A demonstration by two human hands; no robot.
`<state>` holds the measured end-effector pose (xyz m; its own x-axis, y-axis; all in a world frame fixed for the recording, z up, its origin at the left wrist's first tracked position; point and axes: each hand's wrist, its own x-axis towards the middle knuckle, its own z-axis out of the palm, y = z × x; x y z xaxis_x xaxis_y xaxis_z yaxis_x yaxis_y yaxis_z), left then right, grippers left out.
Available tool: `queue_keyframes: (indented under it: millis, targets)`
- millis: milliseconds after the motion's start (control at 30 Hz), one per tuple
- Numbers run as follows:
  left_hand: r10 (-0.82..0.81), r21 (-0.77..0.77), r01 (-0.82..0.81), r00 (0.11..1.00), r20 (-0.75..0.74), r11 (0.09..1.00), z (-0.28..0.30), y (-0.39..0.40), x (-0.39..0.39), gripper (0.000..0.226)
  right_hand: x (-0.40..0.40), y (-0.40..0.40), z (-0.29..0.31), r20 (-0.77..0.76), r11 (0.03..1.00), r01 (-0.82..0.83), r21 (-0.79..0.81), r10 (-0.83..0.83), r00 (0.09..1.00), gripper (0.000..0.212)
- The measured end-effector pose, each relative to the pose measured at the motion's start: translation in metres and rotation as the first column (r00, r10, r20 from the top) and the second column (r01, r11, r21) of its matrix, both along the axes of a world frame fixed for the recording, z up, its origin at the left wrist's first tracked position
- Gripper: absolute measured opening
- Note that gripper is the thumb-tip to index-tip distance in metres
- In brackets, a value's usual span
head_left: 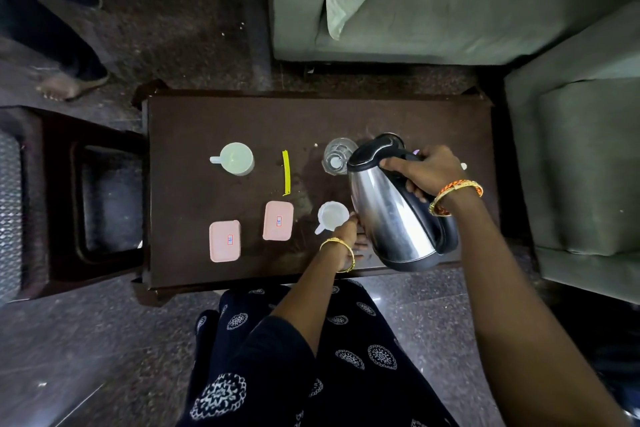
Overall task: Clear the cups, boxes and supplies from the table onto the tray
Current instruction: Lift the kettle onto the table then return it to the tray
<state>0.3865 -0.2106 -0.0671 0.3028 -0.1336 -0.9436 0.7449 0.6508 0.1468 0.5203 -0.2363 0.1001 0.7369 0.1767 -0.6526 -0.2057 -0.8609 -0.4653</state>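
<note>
My right hand (pixel 424 172) grips the black handle of a steel kettle (pixel 388 208), held tilted above the dark table (pixel 242 118). My left hand (pixel 348 241) rests under the kettle's base, fingers beside a small white cup (pixel 332 216); whether it touches the cup I cannot tell. A larger white mug (pixel 236 158) stands at the left. Two pink lidded boxes (pixel 224 241) (pixel 278 220) lie near the front. A yellow strip (pixel 286 172) lies mid-table. A clear glass (pixel 337 156) stands behind the kettle's lid.
A green sofa (pixel 433 10) with a cushion is behind the table, a green armchair (pixel 588 166) at the right, a dark wooden chair (pixel 86 198) at the left. Another person's bare foot (pixel 65 85) is on the floor far left. No tray is in view.
</note>
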Motion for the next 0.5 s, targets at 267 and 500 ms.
queue_keyframes:
  millis: [267, 500]
  targets:
    - [-0.002, -0.036, 0.003, 1.0, 0.028, 0.999, 0.008, -0.008, 0.001, 0.047, 0.004, 0.004, 0.013, -0.019, 1.0, 0.018, -0.016, -0.018, 1.0, 0.039]
    - [-0.041, -0.056, 0.044, 0.998, 0.056, 0.997, 0.015, -0.013, 0.002, 0.049, 0.004, -0.003, 0.021, -0.022, 0.999, 0.031, -0.029, -0.032, 0.999, 0.041]
